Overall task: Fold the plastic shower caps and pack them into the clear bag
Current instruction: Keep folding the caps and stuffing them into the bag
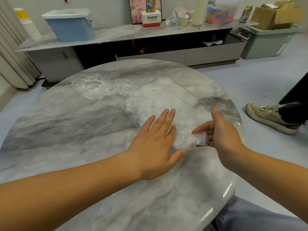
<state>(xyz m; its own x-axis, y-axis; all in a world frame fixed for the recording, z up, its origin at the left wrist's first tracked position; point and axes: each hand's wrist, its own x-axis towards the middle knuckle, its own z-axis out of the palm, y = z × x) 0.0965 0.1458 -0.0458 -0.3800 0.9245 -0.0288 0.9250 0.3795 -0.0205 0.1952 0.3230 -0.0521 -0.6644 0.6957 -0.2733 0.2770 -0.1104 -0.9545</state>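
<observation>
- Packing is the step in hand, I am judging: my right hand (223, 130) is gripping the near end of the bag (166, 97), fingers curled, thumb up, where a wadded cap (188, 140) is bunching.
- My left hand (155, 140) is lying flat, fingers straight, pressing the bag beside that cap.
- Next I am needing to push it deeper, then fetch the spread cap (93, 85) lying left of the bag on the table (66, 130).
- A shoe (270, 115) is standing right of the bag, on the floor; nothing is blocking.

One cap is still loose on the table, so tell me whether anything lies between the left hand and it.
Nothing visible does. The unfolded shower cap lies flat at the far left of the table; only bare tabletop separates it from the left hand, which lies open on the clear bag.
</observation>
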